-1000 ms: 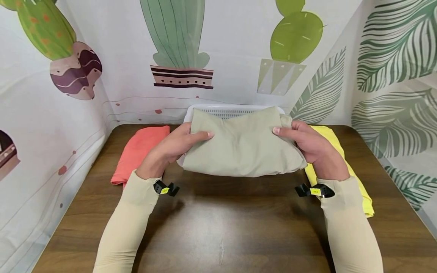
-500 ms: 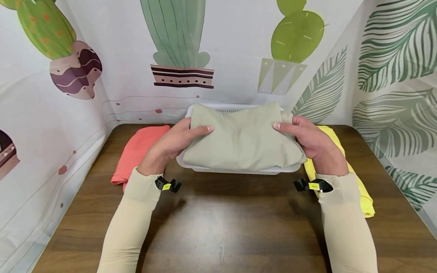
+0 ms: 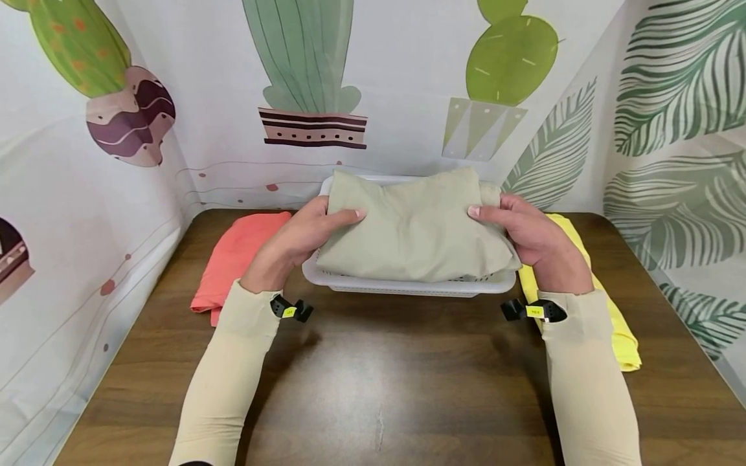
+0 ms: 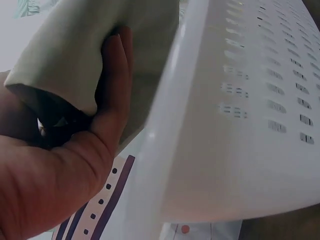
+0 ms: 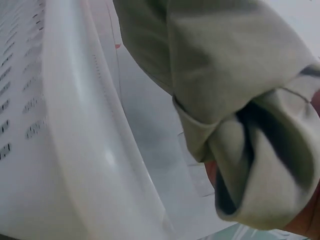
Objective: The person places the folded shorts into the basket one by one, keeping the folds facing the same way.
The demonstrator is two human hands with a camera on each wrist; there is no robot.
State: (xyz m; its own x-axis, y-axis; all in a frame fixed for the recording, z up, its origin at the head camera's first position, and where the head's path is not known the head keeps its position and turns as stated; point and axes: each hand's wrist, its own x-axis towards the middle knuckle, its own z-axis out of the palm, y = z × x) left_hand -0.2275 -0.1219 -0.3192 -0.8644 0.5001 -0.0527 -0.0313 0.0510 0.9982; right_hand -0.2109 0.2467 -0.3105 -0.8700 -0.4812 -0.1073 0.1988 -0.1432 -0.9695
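A folded sage-green cloth (image 3: 414, 226) hangs over a white slotted plastic basket (image 3: 408, 285) at the back middle of the brown table (image 3: 379, 382). My left hand (image 3: 309, 236) grips the cloth's left edge, thumb on top. My right hand (image 3: 524, 236) grips its right edge the same way. In the left wrist view the fingers (image 4: 112, 95) curl under the cloth (image 4: 90, 45) beside the basket wall (image 4: 240, 115). The right wrist view shows the bunched cloth edge (image 5: 240, 115) just above the basket rim (image 5: 85, 140).
A folded coral cloth (image 3: 233, 259) lies on the table left of the basket. A folded yellow cloth (image 3: 612, 323) lies to its right, partly under my right arm. Printed cactus and leaf curtains close in the back and both sides.
Both hands have carried the green cloth away from me and lower, from in front of the basket to over it; the basket's front rim now shows below the cloth.
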